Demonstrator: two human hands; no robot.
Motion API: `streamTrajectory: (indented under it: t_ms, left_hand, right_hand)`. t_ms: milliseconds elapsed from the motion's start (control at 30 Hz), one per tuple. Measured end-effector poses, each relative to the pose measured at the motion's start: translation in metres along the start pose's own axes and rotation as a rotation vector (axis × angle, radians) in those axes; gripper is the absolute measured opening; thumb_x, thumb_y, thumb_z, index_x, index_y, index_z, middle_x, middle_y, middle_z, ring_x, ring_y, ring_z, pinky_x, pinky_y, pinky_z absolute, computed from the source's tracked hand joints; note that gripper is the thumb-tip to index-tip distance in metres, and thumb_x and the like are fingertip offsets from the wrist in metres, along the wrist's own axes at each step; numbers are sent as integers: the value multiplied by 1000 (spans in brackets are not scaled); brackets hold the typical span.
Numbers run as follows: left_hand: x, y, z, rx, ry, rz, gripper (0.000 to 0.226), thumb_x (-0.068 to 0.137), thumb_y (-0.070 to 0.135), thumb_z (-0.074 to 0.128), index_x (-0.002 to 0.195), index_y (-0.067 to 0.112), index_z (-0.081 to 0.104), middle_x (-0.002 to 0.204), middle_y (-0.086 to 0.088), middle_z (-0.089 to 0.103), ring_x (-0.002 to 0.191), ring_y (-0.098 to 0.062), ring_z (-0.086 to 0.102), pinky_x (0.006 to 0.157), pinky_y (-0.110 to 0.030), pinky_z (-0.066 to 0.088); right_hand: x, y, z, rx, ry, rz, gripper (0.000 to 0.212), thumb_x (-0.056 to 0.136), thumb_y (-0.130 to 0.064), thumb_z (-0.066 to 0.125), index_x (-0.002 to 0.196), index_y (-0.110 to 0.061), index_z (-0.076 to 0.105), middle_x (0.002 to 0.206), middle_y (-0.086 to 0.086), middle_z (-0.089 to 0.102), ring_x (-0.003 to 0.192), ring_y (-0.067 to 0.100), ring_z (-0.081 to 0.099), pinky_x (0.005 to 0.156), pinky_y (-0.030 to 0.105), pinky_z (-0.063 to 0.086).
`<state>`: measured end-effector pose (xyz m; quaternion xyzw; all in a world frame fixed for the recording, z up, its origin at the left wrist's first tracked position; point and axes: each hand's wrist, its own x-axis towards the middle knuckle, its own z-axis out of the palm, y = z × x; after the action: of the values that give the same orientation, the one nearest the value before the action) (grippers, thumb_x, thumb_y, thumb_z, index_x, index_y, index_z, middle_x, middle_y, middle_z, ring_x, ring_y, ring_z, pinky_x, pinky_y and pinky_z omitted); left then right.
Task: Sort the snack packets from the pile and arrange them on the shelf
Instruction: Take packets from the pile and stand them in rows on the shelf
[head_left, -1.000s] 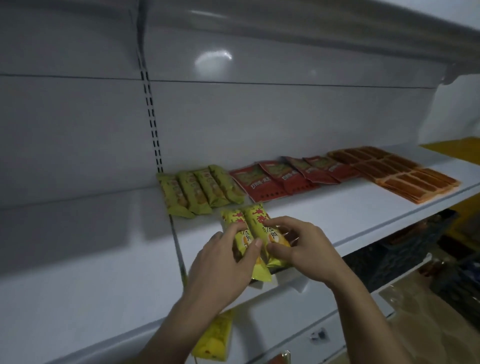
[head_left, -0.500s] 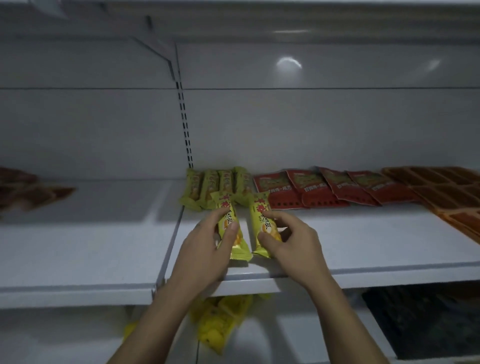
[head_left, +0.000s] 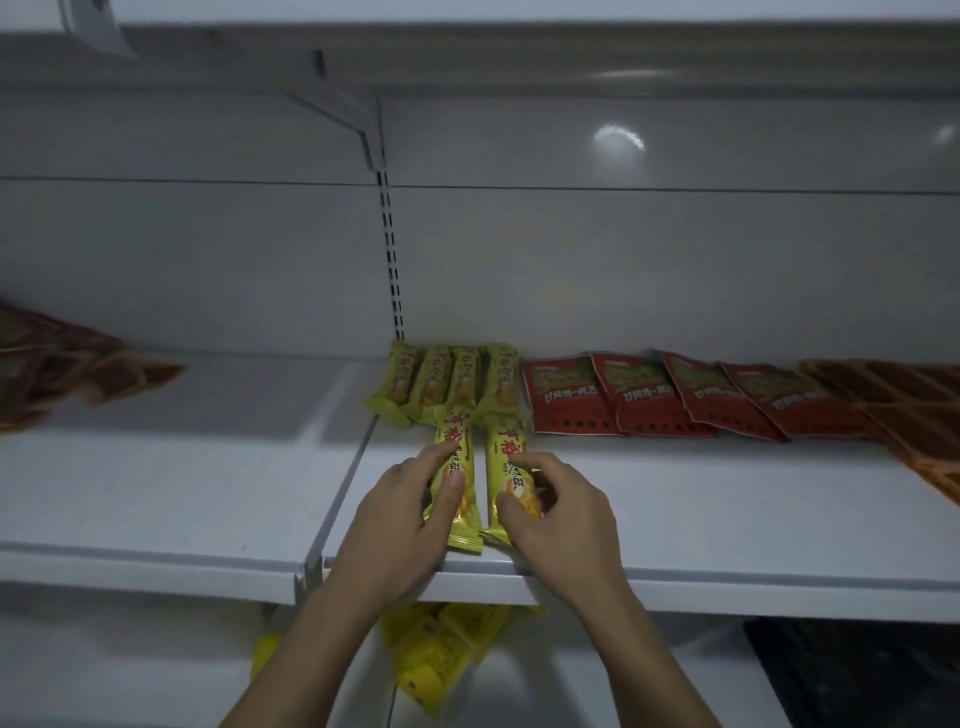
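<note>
The placing step is in hand: the left yellow packet is pinched by the left grip, the right yellow packet by the right grip (bare hands), both laid on the shelf before the green packets. Next, they should be squared and released.

We see 2 hands, the left hand and the right hand, both bare. The nails we can make out are short and plain, most clearly on the left thumb and the right thumb. Behind them, 2 forearms are in view from the wrist to the lower edge: the left forearm and the right forearm, both bare, slim and smooth. The dim light hides finer detail from us.
</note>
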<state>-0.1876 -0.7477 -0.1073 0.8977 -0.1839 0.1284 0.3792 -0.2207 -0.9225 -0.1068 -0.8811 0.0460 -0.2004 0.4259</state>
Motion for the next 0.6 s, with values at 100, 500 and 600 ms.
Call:
streamTrajectory:
  t_ms: [100, 500, 600]
  left_hand:
    - [1, -2, 0, -16, 6, 6, 50, 94, 60, 33, 135, 38, 51, 109, 15, 60, 85, -4, 56, 71, -18, 40]
    - [12, -9, -1, -13, -64, 27, 53, 96, 64, 32, 141, 40, 48, 105, 13, 42, 92, -3, 55, 84, -31, 49]
    - [12, -9, -4, -38, -111, 22, 61, 88, 62, 36, 145, 41, 42, 112, 11, 37, 94, -4, 55, 84, -29, 48]
  right_hand:
    - [1, -1, 0, -11, 3, 8, 35, 82, -36, 70, 117, -36, 64, 94, -13, 64, 83, 4, 57, 75, 27, 51]
    - [3, -2, 1, -94, -41, -54, 41, 87, -37, 64, 128, -38, 59, 115, -16, 58, 96, 5, 54, 84, 25, 44]
    - [3, 0, 2, -101, -42, -57, 43, 87, -35, 63, 129, -37, 59, 117, -15, 59, 97, 6, 54, 87, 29, 46]
